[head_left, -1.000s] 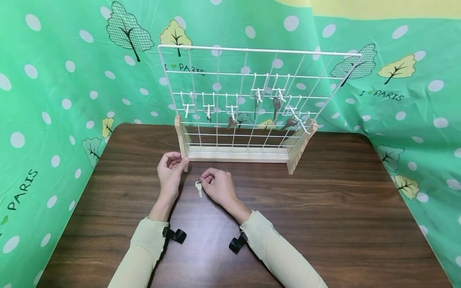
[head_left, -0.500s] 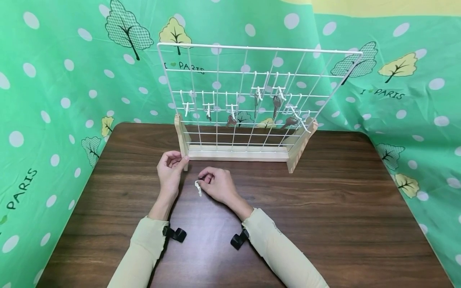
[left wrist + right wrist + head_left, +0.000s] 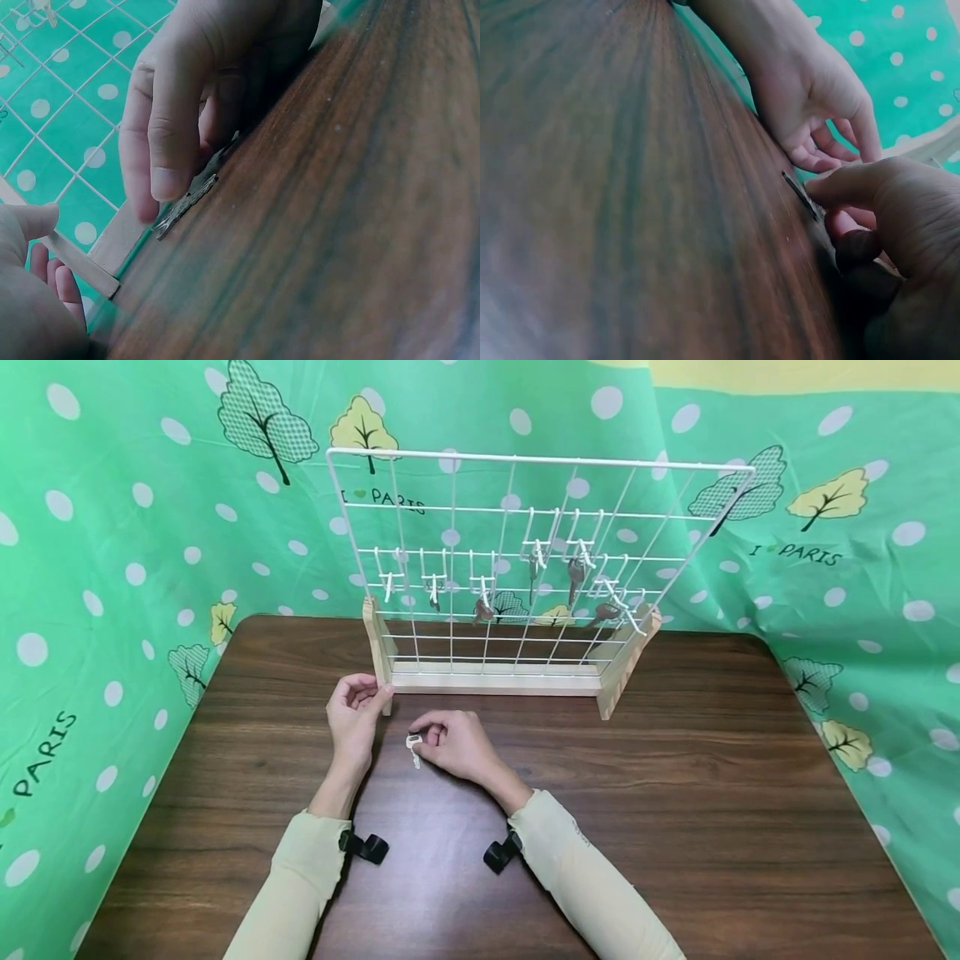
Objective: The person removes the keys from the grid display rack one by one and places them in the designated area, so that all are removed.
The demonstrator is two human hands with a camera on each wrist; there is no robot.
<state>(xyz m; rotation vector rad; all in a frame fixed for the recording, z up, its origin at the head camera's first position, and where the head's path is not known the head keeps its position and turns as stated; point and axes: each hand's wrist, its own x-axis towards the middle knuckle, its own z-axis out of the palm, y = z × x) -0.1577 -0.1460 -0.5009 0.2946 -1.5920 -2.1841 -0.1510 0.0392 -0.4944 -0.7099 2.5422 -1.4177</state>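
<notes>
A small silver key point(image 3: 416, 761) is just above or on the dark wooden table, its head at the fingertips of my right hand point(image 3: 461, 747), whose thumb and forefinger pinch it. In the left wrist view the key point(image 3: 187, 206) shows below the right hand's point(image 3: 176, 112) fingertips, nearly flat against the tabletop; the right wrist view shows it edge-on. My left hand point(image 3: 352, 714) grips the left wooden foot point(image 3: 378, 647) of a white wire grid rack point(image 3: 480, 461), thumb on the near side and fingers behind.
White hooks hang on the grid; several carry keys, such as one key point(image 3: 576, 578) at upper right and another key point(image 3: 602, 616) lower down. The leftmost hook point(image 3: 389, 583) bears no visible key. Behind the table point(image 3: 712, 827) hangs a green dotted cloth point(image 3: 847, 560).
The right forearm has shifted slightly to the right and the hand has turned a little. The key has swivelled at the fingertips. The left hand stays at the rack's foot.
</notes>
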